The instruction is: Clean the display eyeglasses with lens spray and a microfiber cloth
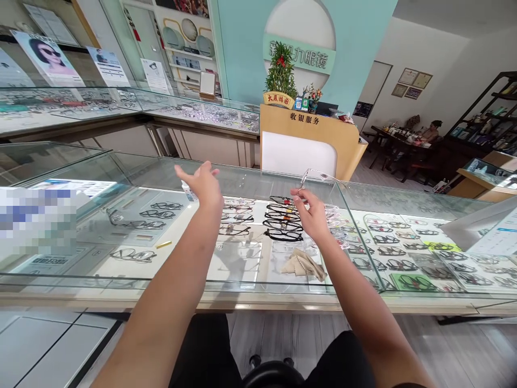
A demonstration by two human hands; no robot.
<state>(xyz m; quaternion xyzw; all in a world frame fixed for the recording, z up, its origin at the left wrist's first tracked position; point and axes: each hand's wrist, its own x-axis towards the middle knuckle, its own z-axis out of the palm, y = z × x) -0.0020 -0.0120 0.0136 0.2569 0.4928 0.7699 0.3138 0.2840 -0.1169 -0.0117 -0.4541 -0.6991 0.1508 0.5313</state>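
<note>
My left hand [205,182] reaches out over the glass counter with its fingers spread. Just below it, a small white item with blue print [189,192] shows in part; its kind is unclear, and the hand does not appear to grip it. Between the thumb and fingers of my right hand [312,213] is a pair of clear-framed eyeglasses [323,175], raised above the counter. Beside that hand lies a column of dark eyeglasses [284,235]. Nearer to me is a crumpled beige cloth [302,265]. More eyeglasses [235,230] line up between my forearms.
The glass display counter [242,298] spans my front, with many eyeglasses [402,265] at right. At left lie a gold-coloured stick [163,244] and single eyeglasses [133,255]. Beyond stands a wooden cashier desk [348,145]. A person [432,132] sits far right.
</note>
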